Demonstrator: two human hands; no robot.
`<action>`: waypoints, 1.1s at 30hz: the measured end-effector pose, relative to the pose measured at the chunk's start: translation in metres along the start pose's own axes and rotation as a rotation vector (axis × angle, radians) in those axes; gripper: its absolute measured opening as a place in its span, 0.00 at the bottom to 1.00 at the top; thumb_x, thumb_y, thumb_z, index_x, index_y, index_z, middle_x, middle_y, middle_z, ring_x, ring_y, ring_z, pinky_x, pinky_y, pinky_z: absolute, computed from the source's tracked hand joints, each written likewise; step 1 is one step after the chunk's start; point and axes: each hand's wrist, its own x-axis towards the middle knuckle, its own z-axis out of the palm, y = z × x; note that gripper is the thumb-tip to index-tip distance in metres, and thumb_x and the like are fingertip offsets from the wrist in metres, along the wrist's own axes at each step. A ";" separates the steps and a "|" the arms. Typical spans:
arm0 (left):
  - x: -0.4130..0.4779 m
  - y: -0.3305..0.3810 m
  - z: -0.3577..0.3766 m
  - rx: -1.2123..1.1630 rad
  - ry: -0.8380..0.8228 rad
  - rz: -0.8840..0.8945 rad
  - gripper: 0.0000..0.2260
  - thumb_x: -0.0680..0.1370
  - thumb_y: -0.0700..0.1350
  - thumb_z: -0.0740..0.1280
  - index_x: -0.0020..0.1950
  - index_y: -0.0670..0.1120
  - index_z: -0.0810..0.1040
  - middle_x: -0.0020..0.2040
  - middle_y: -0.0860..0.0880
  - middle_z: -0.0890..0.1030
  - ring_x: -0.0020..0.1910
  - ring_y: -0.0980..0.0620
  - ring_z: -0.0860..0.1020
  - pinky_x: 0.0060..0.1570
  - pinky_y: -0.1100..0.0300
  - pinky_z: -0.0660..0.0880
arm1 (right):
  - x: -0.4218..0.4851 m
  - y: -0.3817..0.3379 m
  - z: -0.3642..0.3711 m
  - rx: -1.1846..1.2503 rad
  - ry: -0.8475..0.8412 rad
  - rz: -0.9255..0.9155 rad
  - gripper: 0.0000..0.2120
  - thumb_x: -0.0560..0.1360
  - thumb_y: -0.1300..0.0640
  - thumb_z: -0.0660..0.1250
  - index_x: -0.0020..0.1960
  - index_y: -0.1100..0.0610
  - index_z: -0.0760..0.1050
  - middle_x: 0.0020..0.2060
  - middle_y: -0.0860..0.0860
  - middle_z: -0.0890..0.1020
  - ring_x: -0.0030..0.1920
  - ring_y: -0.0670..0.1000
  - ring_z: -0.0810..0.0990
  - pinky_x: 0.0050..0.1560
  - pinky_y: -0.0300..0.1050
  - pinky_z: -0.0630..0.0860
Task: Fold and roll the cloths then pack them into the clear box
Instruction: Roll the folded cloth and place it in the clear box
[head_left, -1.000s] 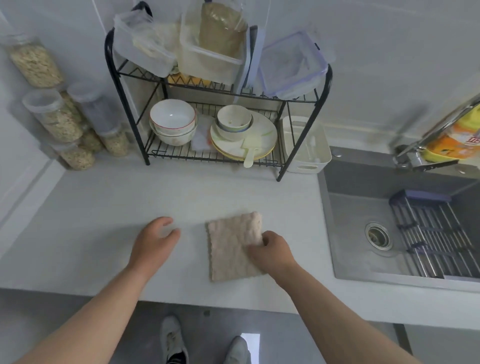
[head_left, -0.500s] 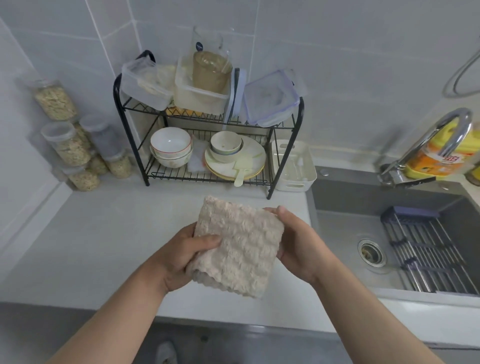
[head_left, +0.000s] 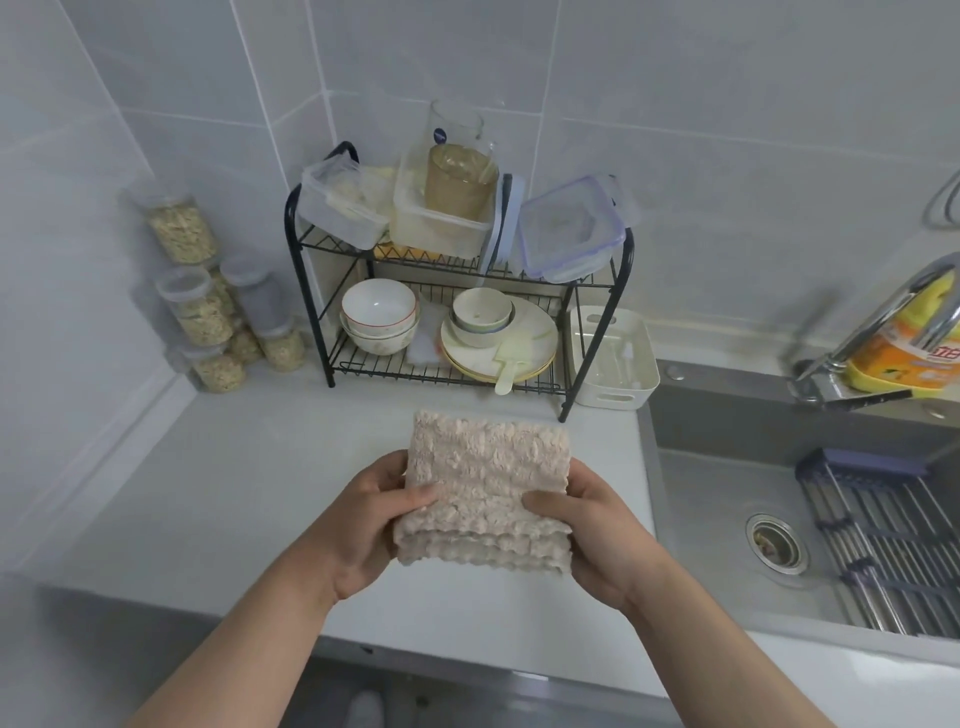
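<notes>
The fingers of the left hand (head_left: 366, 525) and right hand (head_left: 589, 530) are curled round the side edges of a folded beige cloth (head_left: 485, 488), thumbs pressed on top, holding it up above the white tabletop (head_left: 218, 483). Behind stands a black dish rack (head_left: 566, 400); a sink (head_left: 727, 499) lies to the right.

You have open white countertop (head_left: 234, 493) on your left, a black two-tier wire rack (head_left: 310, 299) blocking behind, and a grey steel sink (head_left: 701, 493) dropping away right.
</notes>
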 end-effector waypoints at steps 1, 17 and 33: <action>0.001 0.000 -0.002 -0.038 0.004 0.004 0.20 0.68 0.36 0.69 0.60 0.40 0.77 0.57 0.38 0.82 0.57 0.37 0.80 0.60 0.40 0.73 | 0.001 0.001 0.001 0.039 -0.008 -0.004 0.18 0.75 0.74 0.59 0.61 0.63 0.76 0.56 0.63 0.82 0.57 0.65 0.80 0.62 0.63 0.74; 0.015 0.045 0.002 0.198 0.046 0.067 0.14 0.66 0.51 0.76 0.48 0.49 0.80 0.47 0.43 0.82 0.41 0.47 0.82 0.44 0.53 0.73 | 0.005 -0.026 0.045 -0.191 0.224 -0.084 0.09 0.73 0.51 0.71 0.51 0.54 0.81 0.44 0.53 0.82 0.38 0.51 0.81 0.36 0.44 0.74; 0.064 0.105 0.019 0.251 -0.309 0.304 0.16 0.68 0.38 0.75 0.54 0.51 0.82 0.53 0.45 0.84 0.53 0.46 0.83 0.51 0.49 0.80 | 0.000 -0.053 0.052 -0.074 0.487 -0.423 0.18 0.77 0.72 0.63 0.59 0.54 0.79 0.53 0.60 0.83 0.52 0.59 0.82 0.58 0.54 0.78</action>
